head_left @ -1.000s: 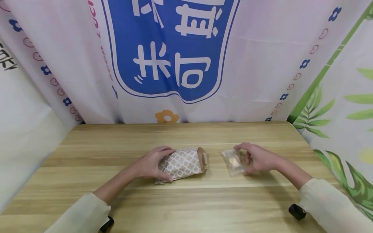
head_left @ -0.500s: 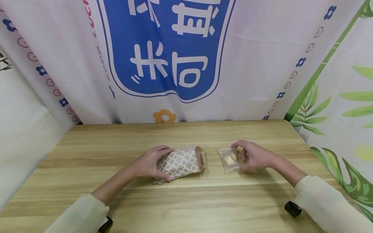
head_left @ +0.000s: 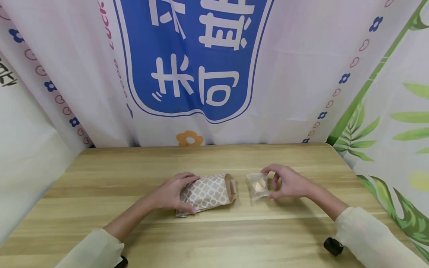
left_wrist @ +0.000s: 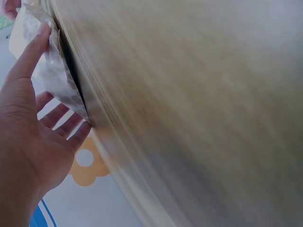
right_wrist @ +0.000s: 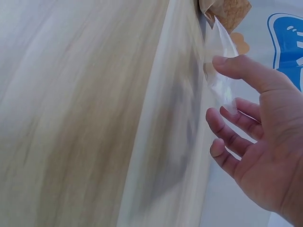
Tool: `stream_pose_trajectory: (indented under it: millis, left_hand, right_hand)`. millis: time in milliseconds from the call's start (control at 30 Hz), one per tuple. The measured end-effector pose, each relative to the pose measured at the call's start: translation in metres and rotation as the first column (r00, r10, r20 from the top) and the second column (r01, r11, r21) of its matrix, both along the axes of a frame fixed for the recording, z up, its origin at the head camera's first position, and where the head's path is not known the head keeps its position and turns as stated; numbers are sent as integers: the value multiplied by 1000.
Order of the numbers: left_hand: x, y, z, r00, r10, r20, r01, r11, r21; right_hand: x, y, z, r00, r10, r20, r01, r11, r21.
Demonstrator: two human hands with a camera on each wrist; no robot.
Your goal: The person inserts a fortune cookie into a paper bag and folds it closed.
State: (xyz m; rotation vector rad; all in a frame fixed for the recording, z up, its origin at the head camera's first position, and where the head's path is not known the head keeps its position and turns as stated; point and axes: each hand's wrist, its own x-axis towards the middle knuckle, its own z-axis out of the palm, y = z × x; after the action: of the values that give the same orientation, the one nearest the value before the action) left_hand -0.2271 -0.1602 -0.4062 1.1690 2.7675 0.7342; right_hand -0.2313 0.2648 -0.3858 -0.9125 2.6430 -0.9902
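A brown paper bag with a white lattice print lies on its side on the wooden table, its open mouth facing right. My left hand grips the closed end, thumb on the near side and fingers on the far side. To the right of the mouth, a small gap away, is a clear packet with pale, cookie-like pieces inside. My right hand pinches its right edge between thumb and fingers. In the right wrist view the clear packet stands tilted close to the bag's mouth.
The wooden table runs back to a white curtain with a blue printed sign. A leaf-patterned cloth hangs on the right. Black wrist devices sit by the sleeves.
My right hand has moved slightly left with the clear packet, narrowing the gap to the bag's mouth. My left hand keeps its grip on the paper bag. The head view has shifted a little.
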Motion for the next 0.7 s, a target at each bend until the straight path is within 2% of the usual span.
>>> stream_pose_trajectory:
  millis: [700]
  left_hand:
    - [0, -1, 0, 1000, -6, -5, 6, 1000, 9]
  right_hand:
    - [0, -26, 7, 998, 14, -69, -18, 998, -65]
